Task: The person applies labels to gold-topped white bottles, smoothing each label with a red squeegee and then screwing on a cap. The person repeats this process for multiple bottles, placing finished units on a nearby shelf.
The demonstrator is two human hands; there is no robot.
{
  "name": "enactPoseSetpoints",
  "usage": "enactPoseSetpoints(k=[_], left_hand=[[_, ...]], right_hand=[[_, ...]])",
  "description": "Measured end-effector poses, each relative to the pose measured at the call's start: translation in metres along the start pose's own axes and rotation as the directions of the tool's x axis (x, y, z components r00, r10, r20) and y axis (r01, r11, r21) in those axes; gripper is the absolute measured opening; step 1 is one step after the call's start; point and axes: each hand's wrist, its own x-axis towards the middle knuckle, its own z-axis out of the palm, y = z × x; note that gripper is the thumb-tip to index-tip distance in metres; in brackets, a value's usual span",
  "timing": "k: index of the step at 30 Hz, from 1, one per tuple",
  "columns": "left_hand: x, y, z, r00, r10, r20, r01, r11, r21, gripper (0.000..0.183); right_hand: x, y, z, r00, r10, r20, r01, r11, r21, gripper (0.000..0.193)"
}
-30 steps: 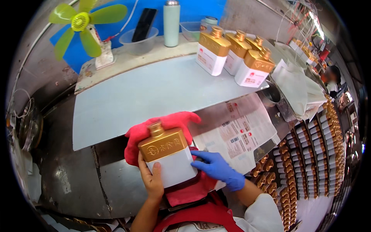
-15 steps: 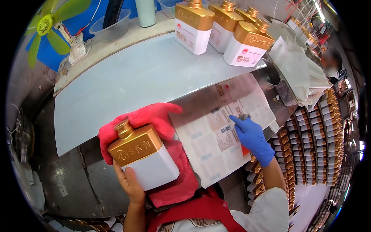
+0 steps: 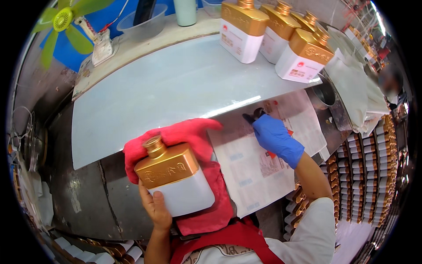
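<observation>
My bare left hand (image 3: 157, 211) grips a bottle (image 3: 182, 191) with an embossed gold neck and shoulder and a plain white lower body. It tilts over a red cloth (image 3: 206, 215) that is bunched behind and under it. My right hand (image 3: 279, 138), in a blue glove, is over a printed decal sheet (image 3: 235, 165), its fingers bent in the shade of the raised board. A flat orange-red piece (image 3: 271, 154) shows on both sides of the glove, held against the palm. The fingertips look dark, and whether they pinch the sheet cannot be made out.
Several gold-and-white bottles with printed fronts (image 3: 303, 61) stand at the right end of the pale raised board (image 3: 149, 83). Behind are a green fan (image 3: 62, 20), a clear bowl (image 3: 143, 24) and a pale cup (image 3: 185, 12). Stacked bottles (image 3: 365, 176) fill the right side.
My right hand has moved farther away over the sheet, toward the board, and its fingers have bent. The view has shifted slightly; my left hand still holds the bottle on the cloth.
</observation>
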Motion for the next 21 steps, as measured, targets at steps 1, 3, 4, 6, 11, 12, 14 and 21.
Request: enactPoseSetpoints(k=[1,3,4,6,11,12,14,21], left_hand=[[-0.001,0.001,0.001,1.0,-0.006,-0.005,0.006,1.0,-0.009,0.066],[0.0,0.003,0.003,1.0,-0.022,-0.007,0.021,0.999,-0.024,0.067],[0.0,0.003,0.003,1.0,-0.021,-0.006,0.021,0.999,-0.037,0.067],[0.001,0.002,0.002,1.0,-0.021,0.003,0.021,0.998,-0.067,0.068],[0.001,0.002,0.003,1.0,-0.022,0.006,0.022,0.998,-0.053,0.069],[0.002,0.002,0.003,1.0,-0.023,-0.001,0.023,0.999,-0.046,0.069],[0.003,0.006,0.005,0.999,-0.03,0.013,0.03,0.998,-0.058,0.069],[0.006,0.013,0.006,0.999,0.003,0.034,-0.001,0.997,-0.075,0.065]], right_hand=[[0.004,-0.002,-0.004,0.996,-0.059,0.066,0.06,0.998,-0.007,0.041],[0.013,0.003,-0.008,0.966,-0.168,0.197,0.173,0.985,-0.01,0.047],[0.021,0.008,-0.008,0.961,-0.161,0.226,0.158,0.987,0.034,0.051],[0.045,0.018,-0.01,0.948,-0.144,0.285,0.116,0.987,0.114,0.058],[0.094,0.041,0.025,0.914,-0.155,0.375,0.102,0.982,0.157,0.043],[0.1,0.045,0.03,0.934,-0.175,0.312,0.136,0.98,0.143,0.042],[0.106,0.052,0.035,0.955,-0.187,0.231,0.163,0.98,0.118,0.04],[0.112,0.057,0.04,0.976,-0.202,0.084,0.198,0.978,0.059,0.033]])
